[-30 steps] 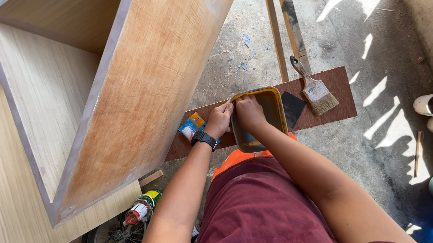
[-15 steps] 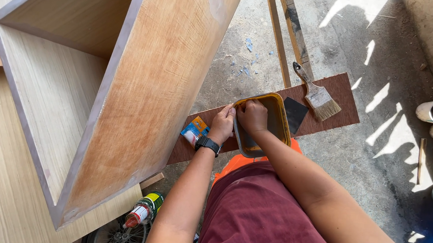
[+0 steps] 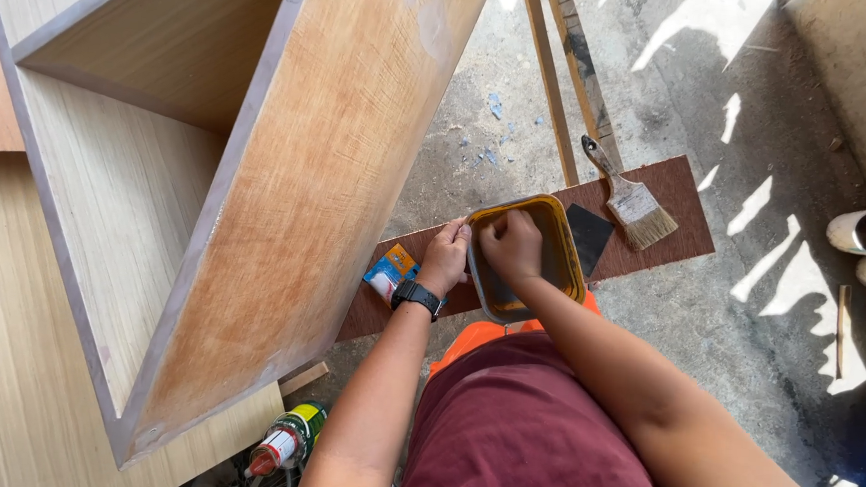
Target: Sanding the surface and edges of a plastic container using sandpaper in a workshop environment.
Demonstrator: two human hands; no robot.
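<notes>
My left hand grips the rim of the yellow-edged tray; my right hand presses inside it; a paintbrush lies just beyond my right hand.

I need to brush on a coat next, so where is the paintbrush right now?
In the head view, the paintbrush lies on the brown board on the floor, right of the yellow-rimmed tray and a dark square sheet.

A tray is sitting on a board, brush lying to its right, cabinet standing left.
</notes>
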